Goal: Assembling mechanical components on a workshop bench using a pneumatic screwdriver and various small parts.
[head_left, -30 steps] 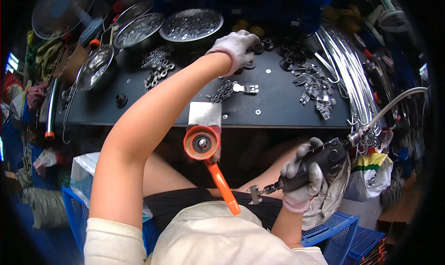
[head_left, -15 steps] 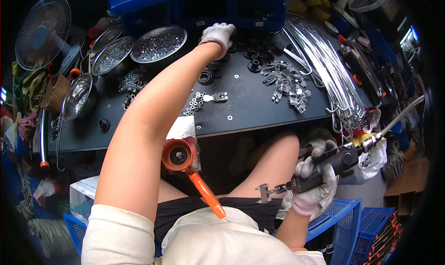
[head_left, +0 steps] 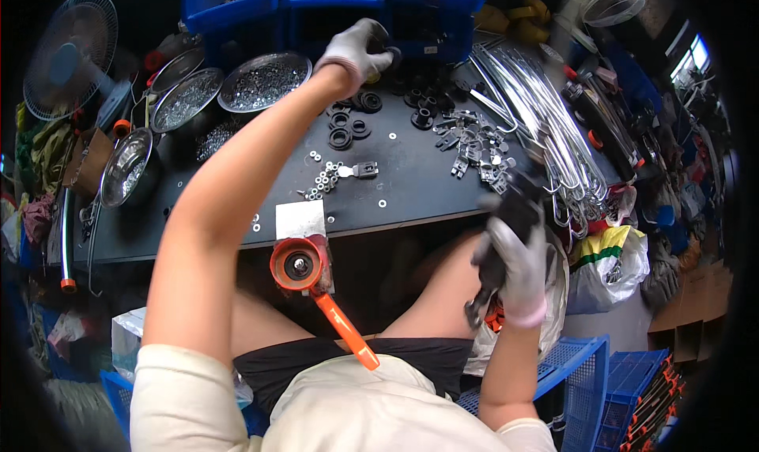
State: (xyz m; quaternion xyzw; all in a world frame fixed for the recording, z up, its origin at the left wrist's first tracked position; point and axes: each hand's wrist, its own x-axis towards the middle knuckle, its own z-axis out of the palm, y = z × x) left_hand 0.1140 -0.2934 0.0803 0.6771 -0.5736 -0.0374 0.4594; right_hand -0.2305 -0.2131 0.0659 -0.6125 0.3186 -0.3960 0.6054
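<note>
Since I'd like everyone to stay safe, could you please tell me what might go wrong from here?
The power tool in the right hand looks close to the bare thigh and might graze it. The orange lever juts toward the shirt and could snag it. A loose washer near the front edge of the table might get knocked off.

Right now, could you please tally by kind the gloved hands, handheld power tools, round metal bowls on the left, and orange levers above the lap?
Gloved hands: 2 (left hand, right hand)
Power tool in hand: 1
Metal bowls: 4, one partly hidden
Orange lever: 1
Total: 8
</note>
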